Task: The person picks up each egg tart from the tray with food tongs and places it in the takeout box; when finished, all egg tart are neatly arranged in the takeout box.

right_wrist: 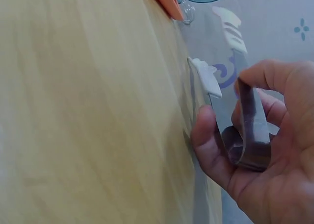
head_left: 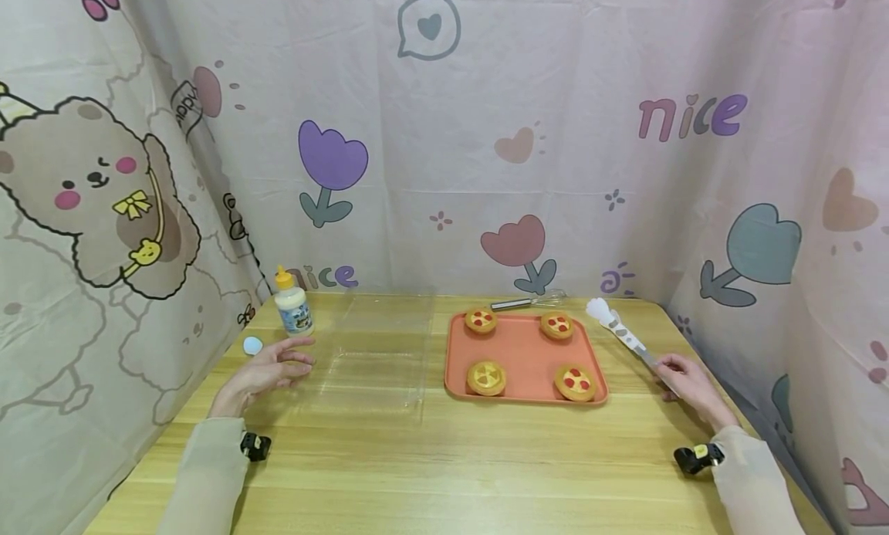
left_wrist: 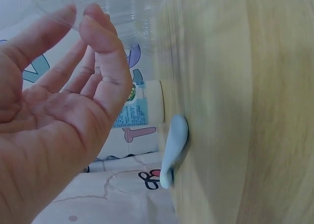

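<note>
My right hand (head_left: pixel 691 384) grips metal tongs (right_wrist: pixel 252 121) with white paw-shaped tips, thumb and fingers on the two arms. The tips (head_left: pixel 604 313) point away from me and stand apart in the right wrist view. On the left, my left hand (head_left: pixel 267 371) hovers with loosely bent fingers beside a clear plastic box (head_left: pixel 371 354). Its fingertips overlap the box's edge in the left wrist view, and nothing is gripped. Between the hands lies an orange tray (head_left: pixel 521 353) bearing several small pizzas, including a yellow-topped one (head_left: pixel 487 378) and a red-topped one (head_left: pixel 575 383).
A white bottle with a yellow cap (head_left: pixel 295 311) stands behind my left hand. Close by lies a small pale blue rounded object (left_wrist: pixel 175 148) with a narrow curved end. Behind the tray is a whisk (head_left: pixel 510 305). Printed curtains (head_left: pixel 430 172) enclose the wooden table (head_left: pixel 444 481).
</note>
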Action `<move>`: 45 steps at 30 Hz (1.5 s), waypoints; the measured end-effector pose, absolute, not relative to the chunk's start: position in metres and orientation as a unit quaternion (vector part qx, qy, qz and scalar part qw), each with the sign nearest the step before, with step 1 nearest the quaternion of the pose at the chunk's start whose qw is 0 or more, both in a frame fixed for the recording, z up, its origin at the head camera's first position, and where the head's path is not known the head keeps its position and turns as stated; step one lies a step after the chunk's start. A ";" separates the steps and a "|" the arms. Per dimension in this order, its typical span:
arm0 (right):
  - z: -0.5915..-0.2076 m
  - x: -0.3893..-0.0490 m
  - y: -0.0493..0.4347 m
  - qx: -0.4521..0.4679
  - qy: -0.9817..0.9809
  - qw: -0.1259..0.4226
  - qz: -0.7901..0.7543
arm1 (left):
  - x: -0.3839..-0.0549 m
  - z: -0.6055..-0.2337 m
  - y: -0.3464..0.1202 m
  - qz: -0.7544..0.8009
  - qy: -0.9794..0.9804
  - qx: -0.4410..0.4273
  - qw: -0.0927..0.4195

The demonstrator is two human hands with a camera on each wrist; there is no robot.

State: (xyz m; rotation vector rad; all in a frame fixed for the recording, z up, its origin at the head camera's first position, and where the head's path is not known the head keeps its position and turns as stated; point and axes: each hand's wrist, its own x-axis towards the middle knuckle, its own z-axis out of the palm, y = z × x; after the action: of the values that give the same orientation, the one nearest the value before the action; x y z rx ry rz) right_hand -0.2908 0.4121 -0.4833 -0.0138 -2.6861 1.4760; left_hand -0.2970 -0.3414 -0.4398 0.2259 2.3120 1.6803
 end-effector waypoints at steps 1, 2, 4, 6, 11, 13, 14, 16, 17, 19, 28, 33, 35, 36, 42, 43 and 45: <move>-0.484 -0.291 0.412 -0.006 -0.879 0.039 0.475 | -0.297 -0.440 -0.341 0.579 0.800 0.077 0.137; -0.484 -0.291 0.412 -0.005 -0.881 0.040 0.471 | -0.297 -0.440 -0.341 0.579 0.800 0.077 0.137; -0.485 -0.292 0.411 -0.001 -0.885 0.047 0.463 | -0.297 -0.440 -0.341 0.579 0.800 0.079 0.137; -0.486 -0.292 0.411 0.010 -0.887 0.058 0.458 | -0.297 -0.441 -0.342 0.579 0.800 0.085 0.136; -0.487 -0.294 0.409 0.038 -0.878 0.092 0.469 | -0.296 -0.441 -0.342 0.573 0.804 0.087 0.137; -0.485 -0.295 0.408 0.040 -0.876 0.100 0.470 | -0.296 -0.441 -0.342 0.570 0.805 0.088 0.137; -0.484 -0.295 0.407 0.040 -0.876 0.104 0.469 | -0.296 -0.441 -0.342 0.569 0.806 0.087 0.136; -0.481 -0.295 0.405 0.043 -0.876 0.108 0.468 | -0.296 -0.441 -0.342 0.571 0.806 0.082 0.136; -0.479 -0.295 0.404 0.048 -0.876 0.106 0.468 | -0.296 -0.441 -0.342 0.571 0.805 0.084 0.135; -0.476 -0.295 0.402 0.055 -0.872 0.100 0.476 | -0.295 -0.440 -0.342 0.572 0.804 0.085 0.136; -0.470 -0.296 0.394 0.055 -0.868 0.129 0.477 | -0.294 -0.439 -0.340 0.572 0.805 0.084 0.134; -0.469 -0.296 0.391 0.045 -0.874 0.138 0.464 | -0.294 -0.439 -0.340 0.571 0.806 0.080 0.136; -0.469 -0.295 0.391 0.044 -0.871 0.131 0.472 | -0.295 -0.440 -0.340 0.571 0.805 0.079 0.137; -0.469 -0.294 0.391 0.047 -0.868 0.126 0.479 | -0.295 -0.440 -0.340 0.571 0.805 0.079 0.137; -0.464 -0.290 0.392 0.061 -0.862 0.080 0.497 | -0.296 -0.440 -0.340 0.570 0.806 0.078 0.136; -0.463 -0.290 0.392 0.058 -0.863 0.073 0.496 | -0.296 -0.440 -0.340 0.571 0.806 0.078 0.136; -0.460 -0.289 0.392 0.051 -0.866 0.061 0.493 | -0.296 -0.440 -0.340 0.570 0.806 0.078 0.136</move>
State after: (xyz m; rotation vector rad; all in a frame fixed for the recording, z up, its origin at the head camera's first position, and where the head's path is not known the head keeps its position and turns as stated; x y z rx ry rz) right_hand -0.2887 0.3923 -0.4602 0.1534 -2.6203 1.4909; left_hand -0.2960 -0.3397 -0.4400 0.2247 2.3350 1.6517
